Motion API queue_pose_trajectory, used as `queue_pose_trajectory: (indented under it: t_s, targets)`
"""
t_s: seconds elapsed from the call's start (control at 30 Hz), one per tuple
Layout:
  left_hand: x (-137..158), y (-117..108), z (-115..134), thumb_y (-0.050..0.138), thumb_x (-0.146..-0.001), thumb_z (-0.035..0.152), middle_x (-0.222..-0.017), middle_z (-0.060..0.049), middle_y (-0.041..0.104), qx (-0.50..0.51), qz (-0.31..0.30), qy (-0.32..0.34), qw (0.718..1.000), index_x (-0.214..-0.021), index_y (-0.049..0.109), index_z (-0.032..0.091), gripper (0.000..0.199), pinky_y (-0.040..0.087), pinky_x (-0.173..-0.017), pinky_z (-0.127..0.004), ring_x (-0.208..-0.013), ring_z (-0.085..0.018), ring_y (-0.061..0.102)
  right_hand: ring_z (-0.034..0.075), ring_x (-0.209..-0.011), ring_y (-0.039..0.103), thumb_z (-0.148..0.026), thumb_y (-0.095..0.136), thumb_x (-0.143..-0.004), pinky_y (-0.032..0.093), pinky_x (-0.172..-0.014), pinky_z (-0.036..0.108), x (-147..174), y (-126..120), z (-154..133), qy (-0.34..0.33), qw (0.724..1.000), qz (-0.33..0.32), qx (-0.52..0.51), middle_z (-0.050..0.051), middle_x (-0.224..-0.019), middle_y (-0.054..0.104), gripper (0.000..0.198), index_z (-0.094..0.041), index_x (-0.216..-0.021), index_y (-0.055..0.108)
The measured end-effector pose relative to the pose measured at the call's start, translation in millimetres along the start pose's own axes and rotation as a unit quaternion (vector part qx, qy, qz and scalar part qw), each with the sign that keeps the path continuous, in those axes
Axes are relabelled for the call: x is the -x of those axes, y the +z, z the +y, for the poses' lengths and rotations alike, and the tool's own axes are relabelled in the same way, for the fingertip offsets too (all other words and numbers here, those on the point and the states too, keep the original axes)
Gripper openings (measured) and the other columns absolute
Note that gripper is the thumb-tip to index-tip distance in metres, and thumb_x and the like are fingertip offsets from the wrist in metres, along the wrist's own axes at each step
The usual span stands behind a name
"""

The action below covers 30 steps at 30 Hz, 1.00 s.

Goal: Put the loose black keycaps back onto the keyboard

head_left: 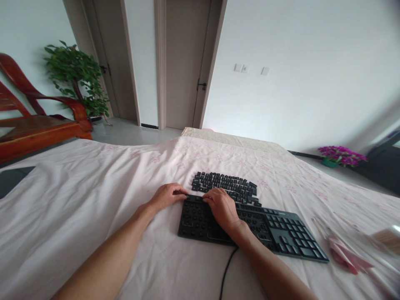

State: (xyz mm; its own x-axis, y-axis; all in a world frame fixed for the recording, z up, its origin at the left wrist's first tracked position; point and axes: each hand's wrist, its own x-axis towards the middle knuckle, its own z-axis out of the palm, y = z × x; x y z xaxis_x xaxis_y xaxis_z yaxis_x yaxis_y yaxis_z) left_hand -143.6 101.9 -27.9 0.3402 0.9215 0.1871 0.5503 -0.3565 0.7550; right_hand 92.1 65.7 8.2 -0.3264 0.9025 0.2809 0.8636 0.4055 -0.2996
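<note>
A black keyboard (281,236) lies on the bedsheet, turned with its cable side toward me. Its right part carries keycaps, while much of the left part shows bare key sockets. My left hand (168,196) is at the far left corner, its curled fingers and thumb closed on the keyboard's edge. My right hand (221,206) rests over the left part, thumb and fingertips pinched near the far edge; whatever is between them is too small to make out. Just beyond the keyboard, loose black keycaps (233,183) lie in rows.
A black cable (228,264) runs from the keyboard toward me. Right of it lie a pink item (348,254) and blurred clear plastic with something brown (389,239). A dark flat object (14,180) lies at the left. Beyond the bed stand a wooden chair (40,125) and potted plants.
</note>
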Motion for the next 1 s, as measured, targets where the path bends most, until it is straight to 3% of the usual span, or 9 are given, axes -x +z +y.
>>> queue_pose_trajectory:
  t_s: [0.5,0.83,1.0]
  targets:
    - [-1,1,-3,0.064,-0.075,0.044,-0.089,0.001,0.072,0.000,0.001,0.003,1.000,-0.089,0.074,0.024,0.026,0.046,-0.077,-0.023,-0.083,-0.017,0.064,0.021,-0.090,0.051,-0.023,0.047,-0.092,0.040,-0.080,0.030,1,6,-13,-0.042,0.994,0.008,0.105,0.005,-0.089,0.064,0.022,-0.023,-0.081,0.066]
    - [0,0,-1,0.063,-0.075,0.043,-0.091,0.000,0.072,-0.002,0.004,-0.001,1.000,-0.090,0.074,0.025,0.026,0.046,-0.078,-0.023,-0.084,-0.017,0.064,0.019,-0.092,0.053,-0.027,0.050,-0.091,0.041,-0.080,0.027,2,4,-4,0.008,0.999,0.025,0.040,0.002,-0.094,0.066,0.020,-0.026,-0.086,0.069]
    - [1,0,0,0.063,-0.075,0.044,-0.091,0.000,0.073,-0.003,0.004,-0.002,1.000,-0.089,0.074,0.025,0.026,0.046,-0.078,-0.023,-0.084,-0.017,0.064,0.019,-0.091,0.053,-0.028,0.051,-0.091,0.041,-0.079,0.027,4,5,-6,-0.007,0.998,0.026,0.051,0.002,-0.093,0.066,0.018,-0.026,-0.086,0.068]
